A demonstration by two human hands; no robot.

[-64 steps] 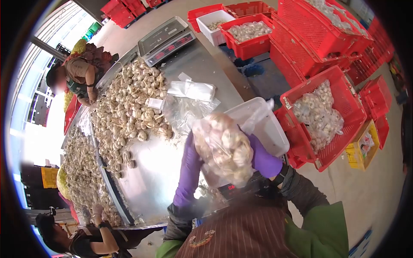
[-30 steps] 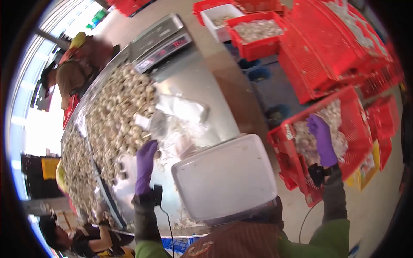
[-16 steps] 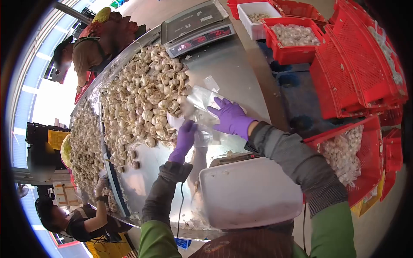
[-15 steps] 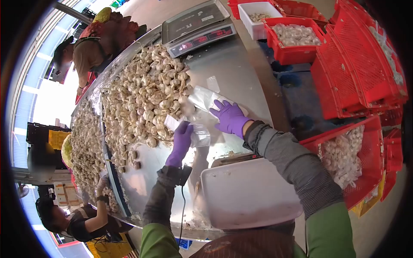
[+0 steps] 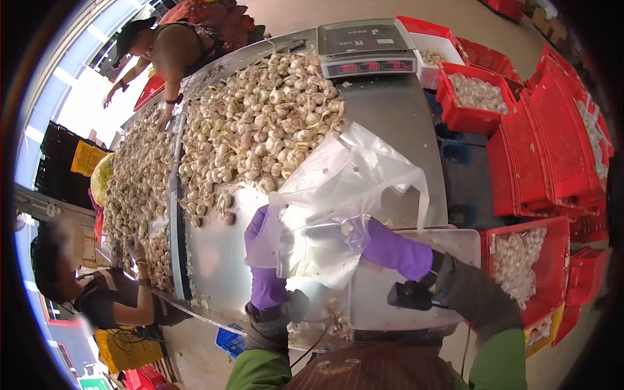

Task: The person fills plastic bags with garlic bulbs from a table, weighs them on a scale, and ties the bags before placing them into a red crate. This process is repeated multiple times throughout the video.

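Note:
A clear plastic bag [image 5: 354,172] is spread wide in front of me over the metal table. My left hand [image 5: 256,227], in a purple glove, is closed on the bag's left side, its fingers partly behind the film. On the opposite side my right hand [image 5: 393,252], gloved the same way, grips the bag's edge; its fingertips are partly hidden by plastic. Beyond the bag lies a large heap of garlic bulbs [image 5: 260,123]. A pale shallow tray [image 5: 403,299] sits under my right forearm at the table's near edge.
A digital scale [image 5: 367,49] stands at the table's far end. A metal divider [image 5: 174,214] separates a second garlic pile [image 5: 140,175], where two other people work. Red crates [image 5: 539,149] are stacked at right; one red crate [image 5: 559,260] holds bagged garlic.
The bag has gone from bunched up to opened out between my hands. Both hands have come nearer to me. The small white slip by my left hand no longer shows. My view has shifted.

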